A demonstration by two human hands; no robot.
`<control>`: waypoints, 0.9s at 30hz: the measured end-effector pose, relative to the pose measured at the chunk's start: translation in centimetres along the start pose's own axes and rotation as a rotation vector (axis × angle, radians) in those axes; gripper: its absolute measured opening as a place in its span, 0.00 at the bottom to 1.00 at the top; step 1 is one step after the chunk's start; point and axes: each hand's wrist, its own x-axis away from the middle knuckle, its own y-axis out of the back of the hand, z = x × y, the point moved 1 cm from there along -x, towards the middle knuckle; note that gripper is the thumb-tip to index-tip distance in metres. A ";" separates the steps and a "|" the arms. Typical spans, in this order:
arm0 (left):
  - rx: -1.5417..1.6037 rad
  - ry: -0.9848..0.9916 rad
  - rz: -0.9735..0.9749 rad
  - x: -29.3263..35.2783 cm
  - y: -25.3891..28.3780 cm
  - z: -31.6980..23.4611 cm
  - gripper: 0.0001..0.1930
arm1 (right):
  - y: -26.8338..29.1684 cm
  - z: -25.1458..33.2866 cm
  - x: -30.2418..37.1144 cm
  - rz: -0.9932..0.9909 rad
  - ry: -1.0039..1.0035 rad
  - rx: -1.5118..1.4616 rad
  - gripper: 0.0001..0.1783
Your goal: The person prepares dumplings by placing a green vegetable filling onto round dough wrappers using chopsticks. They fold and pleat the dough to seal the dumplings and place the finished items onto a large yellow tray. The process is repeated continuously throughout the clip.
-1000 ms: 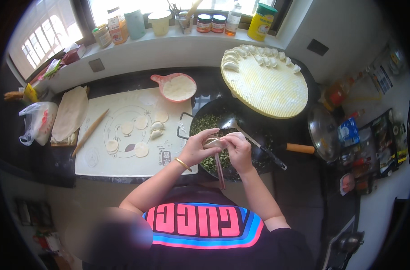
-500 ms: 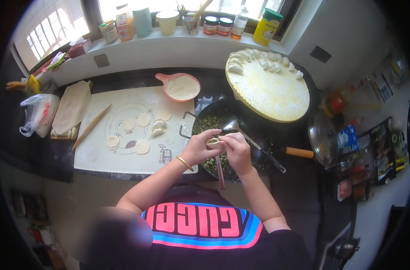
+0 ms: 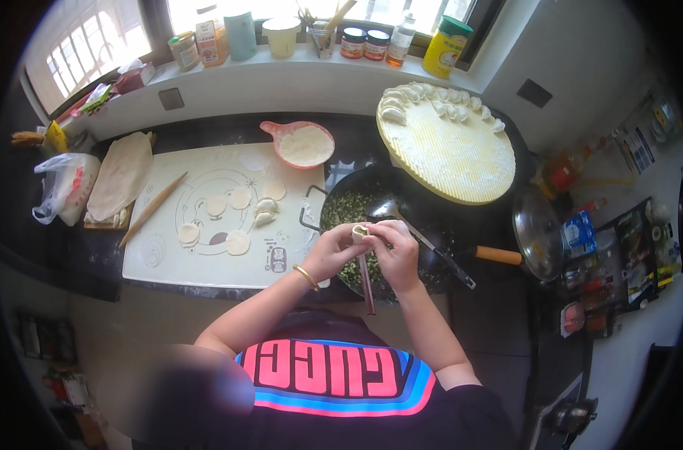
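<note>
Between my two hands, above the wok, is a dumpling (image 3: 360,233) with a bit of green filling showing at its open edge. My left hand (image 3: 335,251) is closed round its left side. The fingers of my right hand (image 3: 395,251) pinch its right edge. Below, the dark wok (image 3: 431,247) holds chopped green filling (image 3: 349,202), partly hidden by my hands. A pair of chopsticks (image 3: 367,285) leans over the near rim, and a spatula (image 3: 434,244) rests inside. Several round wrappers (image 3: 238,242) lie on the white mat, beside finished dumplings (image 3: 265,213).
A round yellow tray (image 3: 461,161) with rows of dumplings stands behind the wok. On the mat (image 3: 161,262) lies a rolling pin (image 3: 152,210); a red scoop of flour (image 3: 281,131) sits at its far edge. Rolled dough (image 3: 120,176) covers a board at left. A glass lid (image 3: 537,232) stands at right.
The dumpling has turned more upright between my fingers. My left fingers have curled in closer round it, and my right hand has shifted slightly. Everything on the counter stays in place.
</note>
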 end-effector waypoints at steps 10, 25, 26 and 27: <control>-0.183 -0.117 -0.012 -0.1 0.2 0.9 0.20 | -0.4 0.0 0.1 -0.050 0.054 0.079 0.04; -0.479 -0.178 -0.015 0.2 0.2 -0.8 0.22 | 0.3 0.7 -0.8 -0.005 0.102 0.004 0.04; -0.478 -0.181 -0.003 0.2 0.4 -0.7 0.22 | 0.4 1.0 -1.1 0.013 0.131 -0.012 0.03; -0.475 -0.184 0.013 0.2 0.4 -0.6 0.22 | 0.4 1.0 -1.1 0.031 0.115 -0.005 0.03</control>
